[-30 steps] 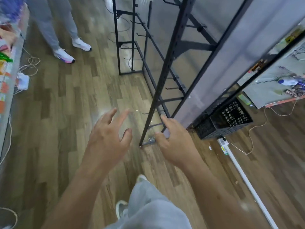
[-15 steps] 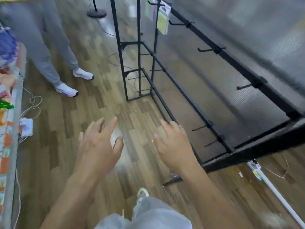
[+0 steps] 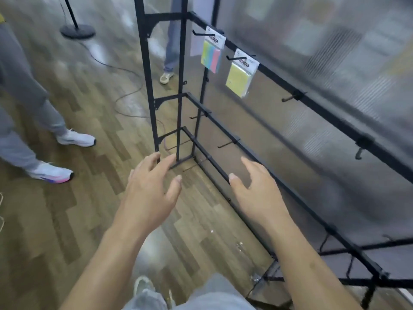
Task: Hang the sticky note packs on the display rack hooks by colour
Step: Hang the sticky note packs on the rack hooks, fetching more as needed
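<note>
With the left hand (image 3: 147,189) and right hand (image 3: 257,193) held empty, fingers loosely spread, and a yellow sticky note pack (image 3: 240,80) and pastel-striped pack (image 3: 211,55) hung at the far top-rail end of the black metal display rack (image 3: 324,113), colours could be mismatched through haste.

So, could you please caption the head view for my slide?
Left hand and right hand, both empty, hover before the display rack, where a multicolour pack and a yellow pack hang.

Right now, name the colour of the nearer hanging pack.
The nearer pack is yellow; head view.
</note>
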Tool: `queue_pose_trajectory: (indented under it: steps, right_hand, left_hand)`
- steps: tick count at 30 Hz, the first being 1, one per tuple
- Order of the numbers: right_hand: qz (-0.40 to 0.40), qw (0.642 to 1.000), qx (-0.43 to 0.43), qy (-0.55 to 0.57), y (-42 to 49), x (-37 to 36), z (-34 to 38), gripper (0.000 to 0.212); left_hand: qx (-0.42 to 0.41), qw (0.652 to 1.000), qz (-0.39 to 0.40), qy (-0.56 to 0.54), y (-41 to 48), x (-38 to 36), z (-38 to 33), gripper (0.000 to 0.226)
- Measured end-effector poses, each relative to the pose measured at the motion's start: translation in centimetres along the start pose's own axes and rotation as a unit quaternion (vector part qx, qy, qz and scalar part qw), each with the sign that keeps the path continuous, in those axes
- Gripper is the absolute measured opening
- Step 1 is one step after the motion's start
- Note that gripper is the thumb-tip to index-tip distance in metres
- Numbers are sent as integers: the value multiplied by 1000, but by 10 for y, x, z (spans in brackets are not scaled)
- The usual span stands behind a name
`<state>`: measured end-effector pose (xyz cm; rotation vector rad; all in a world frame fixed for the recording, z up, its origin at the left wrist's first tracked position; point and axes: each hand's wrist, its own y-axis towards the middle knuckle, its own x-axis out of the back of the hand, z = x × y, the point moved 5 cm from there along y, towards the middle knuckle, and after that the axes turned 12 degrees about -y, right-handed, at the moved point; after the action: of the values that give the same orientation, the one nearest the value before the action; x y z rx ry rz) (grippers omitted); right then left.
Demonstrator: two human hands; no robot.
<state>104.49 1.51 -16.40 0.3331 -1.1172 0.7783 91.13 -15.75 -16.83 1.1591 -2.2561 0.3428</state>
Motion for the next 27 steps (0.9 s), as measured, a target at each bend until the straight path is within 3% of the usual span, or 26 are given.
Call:
queue_pose_trajectory:
  steps: [6, 15, 19, 23, 27]
  right_hand:
    - [-54, 996, -65, 42, 69, 5, 54, 54]
    - [-125, 972, -171, 100, 197, 7, 55, 58]
    - [-160, 954, -220, 129, 258, 14, 51, 66]
    - [-187, 928, -284, 155, 294, 21, 42, 75]
    - [-219, 905, -312, 191, 311, 22, 41, 62]
  left_hand:
    - [-49, 996, 67, -15, 115, 35, 19, 45]
    - [-103, 984, 147, -17, 281, 3, 4, 45]
    - [-105, 981, 166, -9, 356, -17, -14, 49]
    - [-63, 978, 181, -77, 417, -37, -21, 55]
    - [-69, 973, 183, -125, 462, -51, -30, 56]
